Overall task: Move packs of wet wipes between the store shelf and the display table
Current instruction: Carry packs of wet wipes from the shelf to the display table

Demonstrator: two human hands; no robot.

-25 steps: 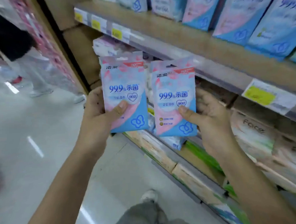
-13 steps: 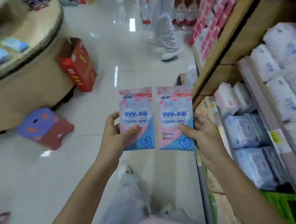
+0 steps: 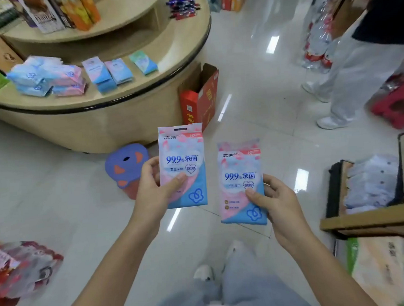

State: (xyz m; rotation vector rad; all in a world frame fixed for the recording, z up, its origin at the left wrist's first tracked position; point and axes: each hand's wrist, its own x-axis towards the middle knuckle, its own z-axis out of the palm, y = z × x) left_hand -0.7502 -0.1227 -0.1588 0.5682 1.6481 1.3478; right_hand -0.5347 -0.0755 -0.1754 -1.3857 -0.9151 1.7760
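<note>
**Risk, grip.** Each pack is held by its lower half only, with a thumb on the glossy front. Either could slip or swing if the carry is hurried.

**Risk, route.** The purple stool (image 3: 126,166) and open red carton (image 3: 200,99) sit on the floor at the table base, on the likely path. A foot could catch either of them.

1. Left hand (image 3: 155,192): fingers curled behind and thumb pressed on the front, pinching the left pack (image 3: 182,161). The pack is upright over the floor, printed face to the camera.
2. Right hand (image 3: 279,203): same pinch, thumb on front and fingers behind, holding the right pack (image 3: 241,193). This pack is upright, lower than the other and apart from it.
3. Display table (image 3: 123,102): round and tiered, ahead and to the left, well apart from both hands. Its lower tier carries a row of 3 flat packs (image 3: 119,71) and a loose pile (image 3: 49,77) beside them.
4. Store shelf (image 3: 368,220): at the right edge, near the right hand, stocked with pale packs.
5. Bystander (image 3: 356,74): standing at upper right, clear of the table.
</note>
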